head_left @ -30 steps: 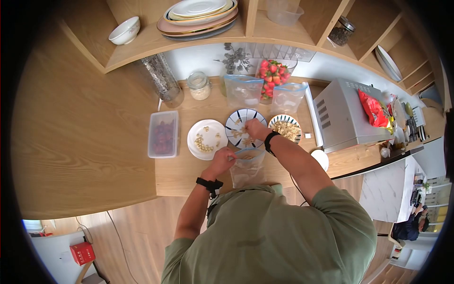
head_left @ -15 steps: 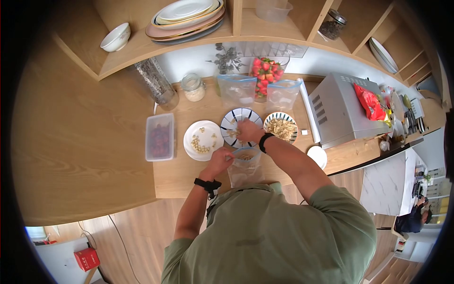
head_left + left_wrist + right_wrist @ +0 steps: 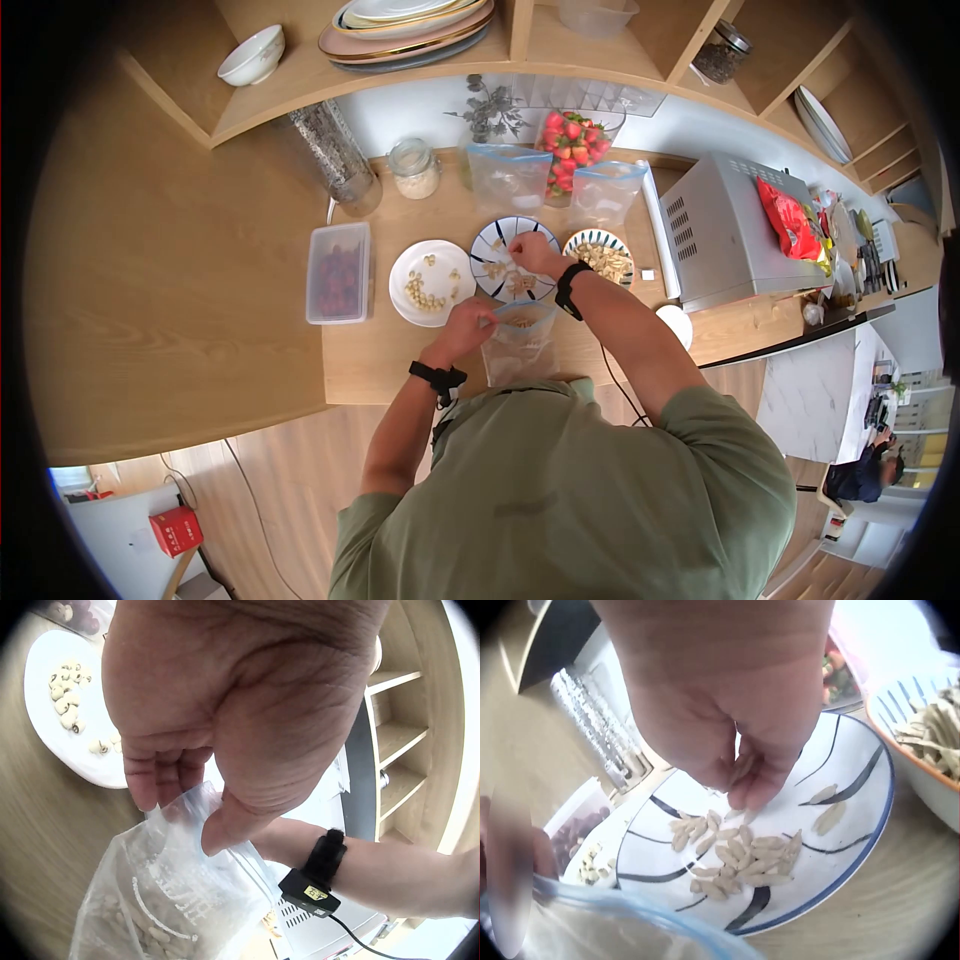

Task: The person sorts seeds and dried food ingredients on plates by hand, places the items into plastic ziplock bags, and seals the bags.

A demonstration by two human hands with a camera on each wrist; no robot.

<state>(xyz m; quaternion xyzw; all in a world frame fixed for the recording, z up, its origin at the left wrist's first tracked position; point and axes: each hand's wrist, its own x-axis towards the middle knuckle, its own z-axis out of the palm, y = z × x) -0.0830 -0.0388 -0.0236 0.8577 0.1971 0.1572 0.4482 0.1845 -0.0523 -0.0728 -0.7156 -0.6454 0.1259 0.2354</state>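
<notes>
The bag (image 3: 518, 362) is at the counter's near edge, just in front of the striped plate (image 3: 862, 814). Its mouth is parted; pods are visible inside, through the film. The left hand (image 3: 464, 330) grasps the bag's rim, thumb on one face and fingers on the other.

The right hand (image 3: 536, 252) is positioned over the striped plate. Its thumb and fingertips are drawn together and pinch at least one pod; the exact count cannot be determined. Whether the fingertips touch the plate cannot be determined. The remaining pods (image 3: 757, 862) lie in a loose cluster below the fingers, with two set apart toward the bowl (image 3: 924, 801).

The bowl holds pale slices (image 3: 606, 262) and is located to the right of the striped plate. The white plate (image 3: 403, 270) is located to the left and carries pale seeds (image 3: 66, 690). Further left is the tub (image 3: 338, 314), with dark red contents.

Behind the striped plate, two rear bags (image 3: 508, 182) stand upright in front of the strawberries (image 3: 578, 142). A glass jar (image 3: 413, 170) is at the rear left; a microwave (image 3: 725, 250) is at the right.
</notes>
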